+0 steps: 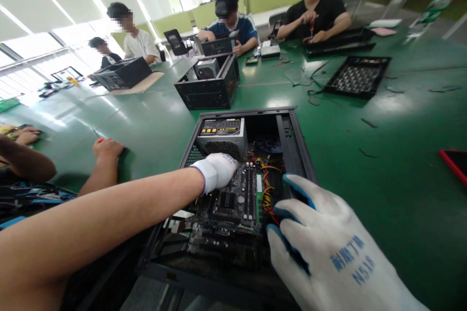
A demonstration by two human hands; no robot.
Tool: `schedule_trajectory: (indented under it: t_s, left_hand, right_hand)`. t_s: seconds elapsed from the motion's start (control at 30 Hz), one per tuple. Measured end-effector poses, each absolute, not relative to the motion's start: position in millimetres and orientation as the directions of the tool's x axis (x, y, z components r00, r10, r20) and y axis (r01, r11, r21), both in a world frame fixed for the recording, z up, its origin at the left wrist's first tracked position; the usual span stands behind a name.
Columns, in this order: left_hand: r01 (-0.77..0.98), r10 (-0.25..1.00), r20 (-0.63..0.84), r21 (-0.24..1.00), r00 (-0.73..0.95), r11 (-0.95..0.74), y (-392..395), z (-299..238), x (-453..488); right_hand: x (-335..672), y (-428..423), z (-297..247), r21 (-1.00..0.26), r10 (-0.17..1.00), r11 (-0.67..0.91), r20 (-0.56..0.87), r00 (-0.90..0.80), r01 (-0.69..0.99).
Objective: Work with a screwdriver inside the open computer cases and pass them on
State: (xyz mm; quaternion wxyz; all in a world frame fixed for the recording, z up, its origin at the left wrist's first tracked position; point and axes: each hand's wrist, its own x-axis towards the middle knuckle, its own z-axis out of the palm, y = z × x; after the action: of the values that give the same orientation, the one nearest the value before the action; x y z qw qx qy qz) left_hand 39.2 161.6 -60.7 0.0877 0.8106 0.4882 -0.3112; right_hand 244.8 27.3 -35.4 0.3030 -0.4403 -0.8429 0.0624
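Observation:
An open black computer case (297, 153) lies on the green table in front of me. Inside are a grey power supply (222, 136), a motherboard (228, 204), a fan (268, 145) and a bundle of red and yellow wires (267, 184). My left hand (216, 171), in a white glove, reaches into the case with its fingers curled down onto the motherboard beside the power supply. My right hand (321, 243), also gloved, rests over the case's right side by the wires, fingers bent down into the case; what they touch is hidden.
A second open case (209, 82) stands behind mine, another case (122, 74) at the far left. A black panel (357, 77) lies at the right. Several people work around the table; a neighbour's hand (107, 148) rests at my left. A red-edged object (454, 163) sits at the right edge.

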Motion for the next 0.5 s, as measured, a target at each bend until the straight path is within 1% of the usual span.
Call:
schedule_trajectory:
  t_s: [0.2,0.4,0.5]
  left_hand:
    - [0.842,0.735,-0.596,-0.173,0.323,-0.511,161.4,-58.5,40.0]
    - [0.842,0.746,-0.584,-0.186,0.320,-0.507,162.6,-61.7,38.4]
    - [0.837,0.739,-0.588,-0.182,0.328,-0.516,164.5,-65.0,38.8]
  right_hand:
    - [244.3,27.0,-36.0,-0.392,0.789,0.597,0.446,-0.423,0.700]
    - [243.7,26.7,-36.6,-0.381,0.780,0.605,0.459,-0.425,0.699]
    - [244.3,26.4,-36.7,-0.379,0.786,0.600,0.443,-0.431,0.704]
